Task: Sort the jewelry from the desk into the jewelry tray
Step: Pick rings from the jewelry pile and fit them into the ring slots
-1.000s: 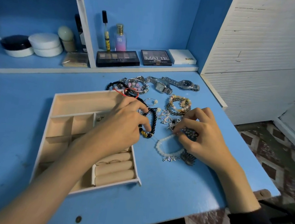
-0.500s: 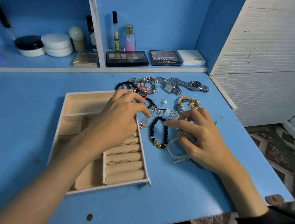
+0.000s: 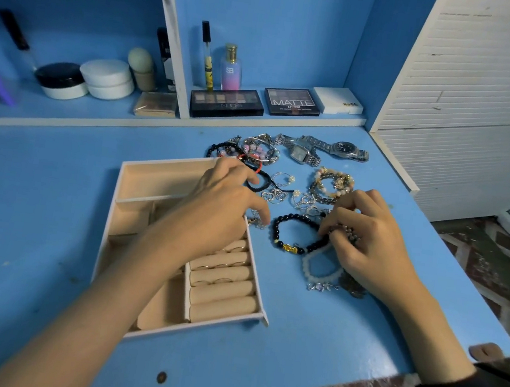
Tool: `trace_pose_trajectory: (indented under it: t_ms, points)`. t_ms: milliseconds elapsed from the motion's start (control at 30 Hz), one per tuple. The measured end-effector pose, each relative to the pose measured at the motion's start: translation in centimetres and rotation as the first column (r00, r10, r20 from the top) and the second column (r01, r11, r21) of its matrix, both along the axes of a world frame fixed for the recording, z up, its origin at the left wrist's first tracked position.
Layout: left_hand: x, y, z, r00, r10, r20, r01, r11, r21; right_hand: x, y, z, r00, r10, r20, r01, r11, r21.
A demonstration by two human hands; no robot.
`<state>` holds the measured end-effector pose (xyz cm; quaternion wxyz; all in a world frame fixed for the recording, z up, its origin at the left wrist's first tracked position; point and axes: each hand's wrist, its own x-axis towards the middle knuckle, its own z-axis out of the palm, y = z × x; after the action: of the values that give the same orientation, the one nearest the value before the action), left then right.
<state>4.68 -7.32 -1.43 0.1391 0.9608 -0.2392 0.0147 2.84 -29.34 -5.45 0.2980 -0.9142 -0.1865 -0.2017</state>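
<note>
Jewelry tray point(image 3: 105, 249) sits mid-tabletop. Left hand point(image 3: 223, 202) is over the tray's right wall, fingers curled, thumb at a silver chain point(image 3: 257, 223); can't tell if it grasps. Black bead bracelet point(image 3: 296, 219) lies flat beside the tray. Right hand point(image 3: 367, 239) pinches the grey bead bracelet point(image 3: 348, 232). Jewelry pile point(image 3: 332, 183) lies toward the far right corner.

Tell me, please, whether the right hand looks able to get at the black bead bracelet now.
Probably yes: the black bead bracelet lies uncovered on the desk right beside the right hand, though its fingers hold grey beads.
</note>
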Motion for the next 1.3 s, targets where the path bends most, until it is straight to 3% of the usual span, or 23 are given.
trace_pose_trajectory:
  t_ms: [100, 200, 500, 700, 900, 1100, 1300]
  points:
    - [0.1, -0.3, 0.2, 0.998, -0.029, -0.053, 0.027, 0.999, -0.046, -0.1, 0.2, 0.0, 1.0, 0.004, -0.011, -0.003, 1.0, 0.017]
    - [0.6, -0.6, 0.1, 1.0, 0.025, 0.001, -0.024, 0.997, -0.077, -0.2, 0.3, 0.0, 1.0, 0.01, -0.009, -0.01, 1.0, 0.023]
    - [1.7, -1.7, -0.4, 1.0, 0.015, 0.024, -0.016, 0.999, 0.051, -0.2, 0.2, -0.1, 1.0, 0.01, -0.012, -0.009, 1.0, 0.026]
    - [1.5, -1.4, -0.1, 0.999, 0.015, -0.035, -0.016, 0.999, -0.029, -0.1, 0.3, -0.1, 1.0, 0.009, -0.006, -0.009, 1.0, 0.027]
    - [2.0, -1.1, -0.6, 0.995, 0.081, 0.053, -0.074, 0.99, -0.122, -0.2, 0.4, 0.2, 1.0, 0.006, -0.007, -0.006, 0.999, 0.051]
    - [2.7, -1.5, -0.3, 0.995, 0.096, 0.009, -0.096, 0.995, -0.014, 1.1, 1.4, 0.8, 1.0, -0.004, 0.024, 0.007, 0.994, -0.108]
    - [3.1, -2.0, 0.0, 0.994, 0.091, -0.064, -0.085, 0.992, 0.091, 2.7, 2.7, 1.4, 0.998, -0.062, -0.028, 0.06, 0.996, -0.066]
